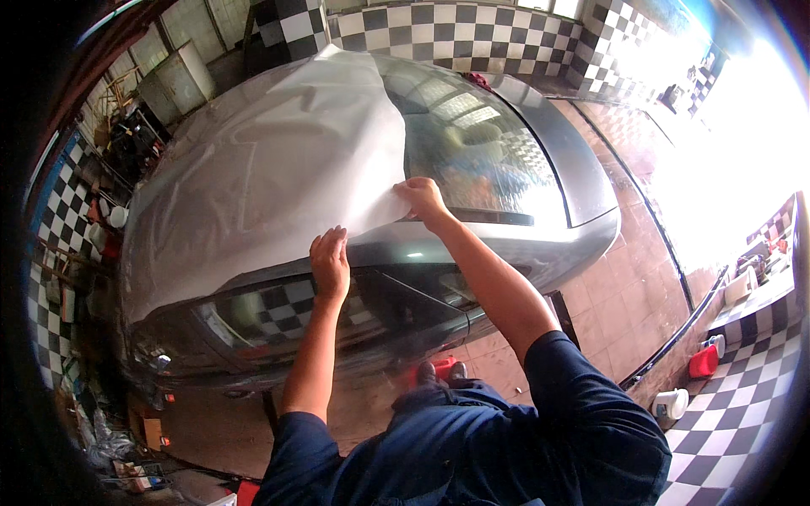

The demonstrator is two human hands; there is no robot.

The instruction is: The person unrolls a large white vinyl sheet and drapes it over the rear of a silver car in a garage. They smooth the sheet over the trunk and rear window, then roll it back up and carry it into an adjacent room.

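A wrinkled, pale sheet of film [253, 143] drapes over the roof of a grey car [591, 177]. The car's curved glass [472, 152] shows bare to the right of the film, and a dark side window [287, 308] below it. My right hand [422, 199] pinches the sheet's right edge at a corner near the glass. Lower and to the left, my left hand [331, 261] touches the sheet's lower edge above the side window, its fingers loosely extended and slightly bent.
Checkered walls [456, 34] surround the car. Tools and clutter [139, 126] line the left side. On the right, a white bucket [671, 403] and red container [703, 361] stand by the wall, and bright light floods in. My feet [443, 371] are on tiled floor [591, 278] beside the car.
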